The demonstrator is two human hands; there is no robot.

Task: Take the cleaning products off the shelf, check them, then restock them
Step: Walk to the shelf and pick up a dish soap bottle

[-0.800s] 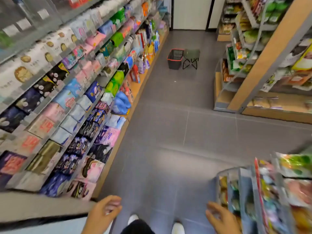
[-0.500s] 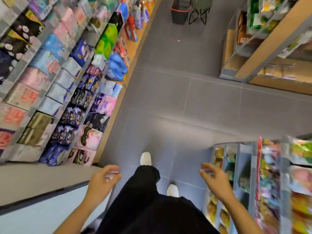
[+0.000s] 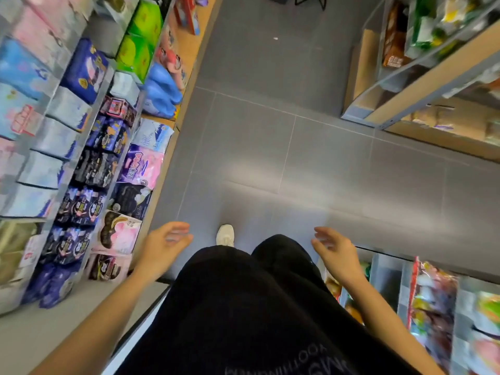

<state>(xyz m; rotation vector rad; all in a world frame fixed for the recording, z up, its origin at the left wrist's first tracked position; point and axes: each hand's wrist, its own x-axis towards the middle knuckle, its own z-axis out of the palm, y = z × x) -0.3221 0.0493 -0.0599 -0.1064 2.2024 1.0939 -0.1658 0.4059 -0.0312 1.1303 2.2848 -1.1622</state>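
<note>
Blurring across left hand [image 3: 162,247], right hand [image 3: 336,253]

Over the grey tiled floor [image 3: 311,147], left hand [image 3: 162,246] and right hand [image 3: 336,253] hang empty, fingers relaxed; packet-filled shelves [image 3: 89,147] stand left.

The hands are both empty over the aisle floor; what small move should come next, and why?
Probably turn toward the left-side shelf and reach with the left hand: it and the right hand hang open and empty, and the packs sit closest to it.
</note>
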